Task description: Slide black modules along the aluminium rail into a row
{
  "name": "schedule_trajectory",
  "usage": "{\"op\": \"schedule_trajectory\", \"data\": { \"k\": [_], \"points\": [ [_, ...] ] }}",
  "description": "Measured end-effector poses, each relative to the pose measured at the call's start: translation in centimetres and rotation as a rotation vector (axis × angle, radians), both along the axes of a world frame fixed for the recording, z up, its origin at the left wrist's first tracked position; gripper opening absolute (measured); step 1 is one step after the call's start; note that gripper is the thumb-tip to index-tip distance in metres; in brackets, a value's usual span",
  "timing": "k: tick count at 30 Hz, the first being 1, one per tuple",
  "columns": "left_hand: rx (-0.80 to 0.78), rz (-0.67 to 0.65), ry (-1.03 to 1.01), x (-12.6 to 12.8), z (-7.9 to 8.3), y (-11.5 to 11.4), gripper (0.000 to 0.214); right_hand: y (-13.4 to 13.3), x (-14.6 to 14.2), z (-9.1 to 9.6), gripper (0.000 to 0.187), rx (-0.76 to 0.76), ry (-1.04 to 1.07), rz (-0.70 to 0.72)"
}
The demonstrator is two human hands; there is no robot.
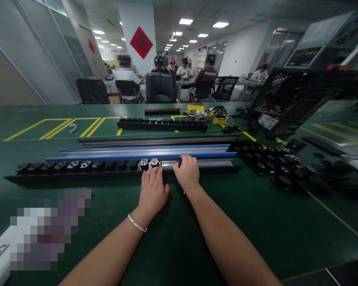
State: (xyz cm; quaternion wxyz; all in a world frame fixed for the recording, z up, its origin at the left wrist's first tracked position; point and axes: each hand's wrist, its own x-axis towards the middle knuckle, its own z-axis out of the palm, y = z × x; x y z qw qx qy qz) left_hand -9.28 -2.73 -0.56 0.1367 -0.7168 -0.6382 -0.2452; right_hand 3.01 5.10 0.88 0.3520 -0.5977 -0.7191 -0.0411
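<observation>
A long black rail [77, 176] lies across the green table [173, 238] in front of me, its left half filled with several small black and silver parts [83, 165]. My left hand [152, 188] rests on the rail's near edge, fingers curled over it beside the last silver part [154, 162]. My right hand [187, 171] is closed in a fist on the rail just to the right, pinching a small dark part [179, 160] against the bare silver channel.
Blue-edged and dark rails [143, 150] lie behind the near rail. Another filled rail [162, 124] sits farther back. A heap of loose black parts [274, 163] lies at right, beside a black crate [289, 99]. People sit at desks beyond.
</observation>
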Motion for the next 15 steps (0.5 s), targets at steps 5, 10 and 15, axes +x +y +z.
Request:
{"op": "schedule_trajectory", "data": {
  "k": [5, 10, 15],
  "points": [
    [0.004, 0.000, 0.008, 0.0, 0.1, 0.0, 0.052, 0.0, -0.1, 0.2, 0.021, -0.030, -0.003, -0.011],
    [0.001, 0.004, 0.001, 0.1, 0.1, 0.0, 0.052, 0.0, 0.5, 0.3, 0.023, -0.043, -0.018, -0.053],
    [0.003, 0.005, -0.001, 0.1, 0.0, 0.0, 0.052, -0.2, 1.1, 0.3, 0.024, -0.072, -0.030, -0.091]
  ]
}}
